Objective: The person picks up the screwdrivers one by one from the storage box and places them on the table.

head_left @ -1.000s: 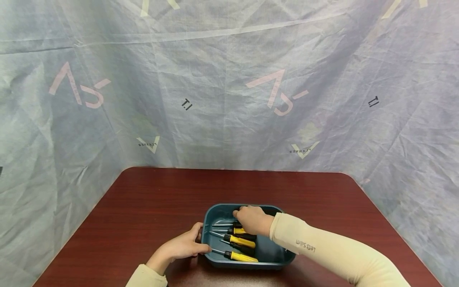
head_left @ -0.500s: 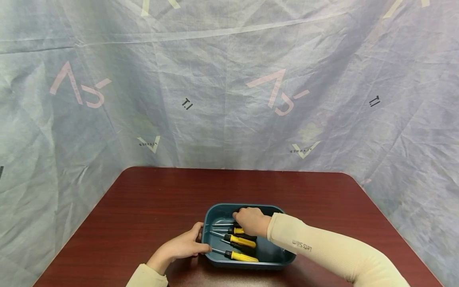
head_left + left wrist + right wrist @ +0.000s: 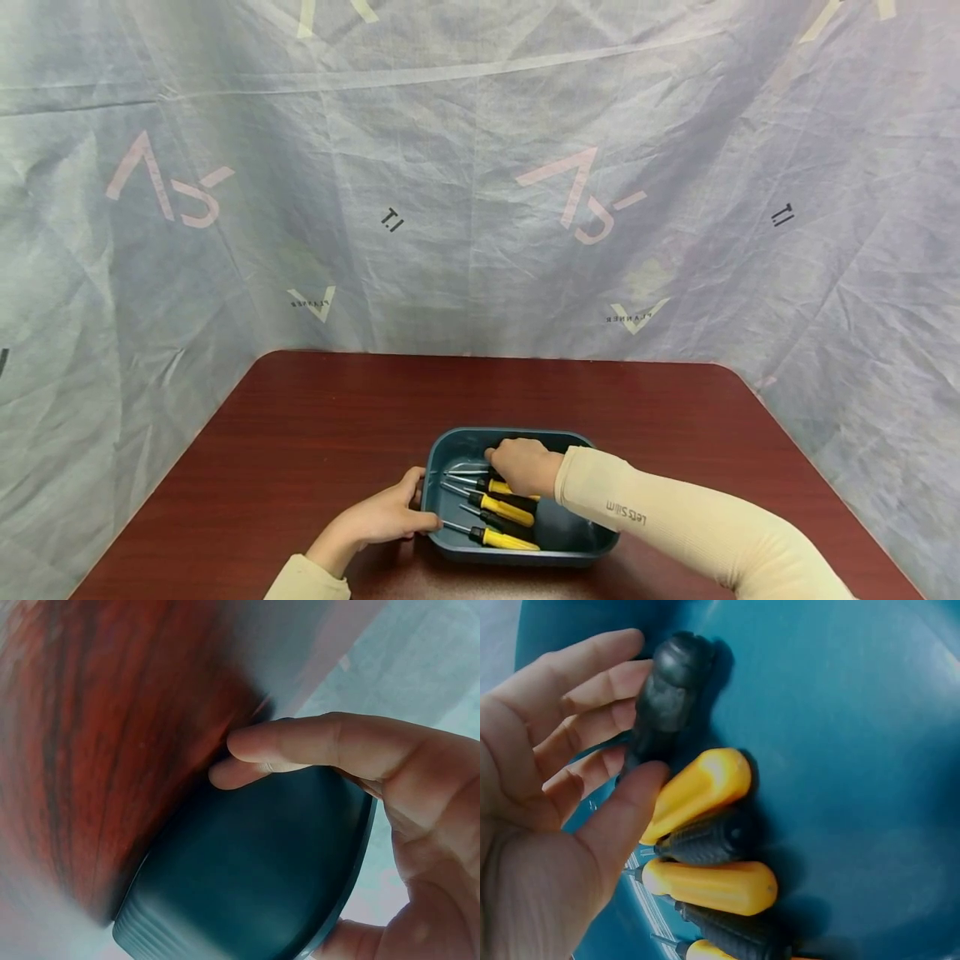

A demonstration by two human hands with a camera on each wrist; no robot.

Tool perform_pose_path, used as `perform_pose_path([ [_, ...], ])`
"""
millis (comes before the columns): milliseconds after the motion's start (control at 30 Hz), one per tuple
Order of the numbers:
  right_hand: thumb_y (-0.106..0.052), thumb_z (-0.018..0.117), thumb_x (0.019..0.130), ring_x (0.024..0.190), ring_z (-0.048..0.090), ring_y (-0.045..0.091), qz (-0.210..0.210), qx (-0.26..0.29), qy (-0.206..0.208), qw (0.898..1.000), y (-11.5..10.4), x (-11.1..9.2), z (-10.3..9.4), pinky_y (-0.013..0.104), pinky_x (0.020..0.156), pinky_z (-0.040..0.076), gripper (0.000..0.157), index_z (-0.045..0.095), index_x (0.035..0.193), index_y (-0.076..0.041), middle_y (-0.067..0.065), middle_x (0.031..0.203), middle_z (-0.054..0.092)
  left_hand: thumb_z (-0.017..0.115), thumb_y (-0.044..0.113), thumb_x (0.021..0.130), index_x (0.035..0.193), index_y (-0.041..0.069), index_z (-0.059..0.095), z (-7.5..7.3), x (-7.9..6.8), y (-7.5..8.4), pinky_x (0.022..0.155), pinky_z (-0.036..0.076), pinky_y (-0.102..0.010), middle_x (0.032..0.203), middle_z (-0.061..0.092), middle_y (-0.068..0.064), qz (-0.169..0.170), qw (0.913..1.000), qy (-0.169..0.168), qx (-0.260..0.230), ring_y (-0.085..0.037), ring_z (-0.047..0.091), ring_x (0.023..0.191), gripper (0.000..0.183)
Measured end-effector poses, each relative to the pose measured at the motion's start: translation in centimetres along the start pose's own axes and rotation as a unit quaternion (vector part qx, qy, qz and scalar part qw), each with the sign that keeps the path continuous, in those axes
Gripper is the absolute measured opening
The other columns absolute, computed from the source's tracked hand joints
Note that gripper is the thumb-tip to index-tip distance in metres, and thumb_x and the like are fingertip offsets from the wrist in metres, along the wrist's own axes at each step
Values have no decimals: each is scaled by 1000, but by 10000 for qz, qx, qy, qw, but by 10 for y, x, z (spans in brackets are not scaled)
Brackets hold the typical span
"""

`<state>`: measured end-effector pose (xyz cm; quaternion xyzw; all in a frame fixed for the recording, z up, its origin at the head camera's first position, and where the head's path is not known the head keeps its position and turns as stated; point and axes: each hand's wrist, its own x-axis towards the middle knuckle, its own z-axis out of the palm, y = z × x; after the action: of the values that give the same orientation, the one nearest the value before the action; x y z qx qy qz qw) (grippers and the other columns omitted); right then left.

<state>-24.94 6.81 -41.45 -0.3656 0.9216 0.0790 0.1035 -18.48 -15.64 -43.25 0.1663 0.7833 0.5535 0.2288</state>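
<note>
A dark teal plastic tray (image 3: 573,533) holds several screwdrivers with yellow or black handles, lying side by side with shafts leftward. My left hand (image 3: 384,512) grips the tray's left end, thumb at the rim and fingers against the outer wall in the left wrist view. Inside the tray, my right hand (image 3: 525,467) pinches a black-handled screwdriver (image 3: 669,694) between thumb and fingers at the far side of the row. Beside my thumb lies a yellow-handled screwdriver (image 3: 705,787), followed by a black one (image 3: 711,838) and another yellow one (image 3: 724,889). From the head, my right hand hides the pinched handle.
The tray stands near the front edge of a dark red wood-grain table (image 3: 360,400). A grey printed cloth (image 3: 465,167) hangs behind the table and along both sides. Bare tray floor (image 3: 855,750) lies beyond the handle ends.
My right hand has shifted slightly toward me and left. The screwdrivers beside it have turned a little, their shafts now slanting more. The left hand and tray have stayed put.
</note>
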Motion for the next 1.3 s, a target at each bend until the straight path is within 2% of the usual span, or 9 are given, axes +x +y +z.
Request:
perform_pose_path([
  [200,-4,57,87,45,43,11,-136,100,-17,9999,2,0,0,20,41,36,27,59,113,-11,1,64,51,63,15,76,126,-7,26,0,-1,2,54,39,-29,90,55,-8,-17,10000,-61,-30,-17,50,66,66],
  [433,-4,59,87,44,43,9,-432,-49,38,9990,6,1,0,18,43,37,29,59,115,-10,1,63,51,63,15,77,126,-7,25,0,-1,3,54,39,-29,91,55,-9,-14,10000,-71,-33,-17,49,65,66],
  [633,-4,60,86,42,44,9,-614,-13,-97,9981,10,4,1,17,42,37,27,58,114,-8,0,60,48,63,16,76,125,-7,26,0,0,1,53,38,-28,89,55,-8,34,10000,-76,-54,-16,48,63,65],
  [700,-6,59,87,41,42,8,-776,-33,-46,9970,15,7,8,17,41,35,27,58,114,-8,0,60,48,63,16,76,124,-7,27,0,0,1,53,38,-27,89,55,-8,32,10000,-74,-56,-16,48,63,65],
  [867,-4,59,87,40,42,10,-622,-11,-156,9979,10,4,5,17,40,35,33,56,119,-9,1,60,48,63,15,76,124,-7,27,0,0,0,54,39,-28,91,55,-8,7,10000,-60,-37,-16,49,65,64],
  [900,-3,60,85,40,42,11,-456,0,-242,9987,5,0,-2,18,40,36,35,57,119,-9,1,60,48,62,14,76,124,-7,27,0,0,0,54,39,-29,91,55,-8,5,10000,-57,-35,-16,49,66,63],
  [967,-3,60,86,41,42,11,-384,-39,-262,9989,4,-1,-2,18,40,35,37,56,122,-11,1,61,49,62,14,76,124,-7,26,1,0,-1,55,39,-29,92,55,-9,6,10000,-58,-37,-16,50,67,64],
  [1200,-10,60,87,41,40,10,-174,-67,-152,9997,4,-2,-1,19,39,34,27,59,114,-12,0,63,49,62,15,77,127,-7,25,1,0,-1,55,39,-29,95,55,-12,-29,9999,-105,-63,-16,50,67,66],
  [1300,-12,62,85,40,40,10,-67,-90,-104,9999,3,-1,-2,20,38,35,29,59,114,-12,0,63,50,62,16,76,126,-7,26,0,1,-1,55,39,-29,95,56,-11,-25,10000,-92,-19,-16,50,67,66],
])
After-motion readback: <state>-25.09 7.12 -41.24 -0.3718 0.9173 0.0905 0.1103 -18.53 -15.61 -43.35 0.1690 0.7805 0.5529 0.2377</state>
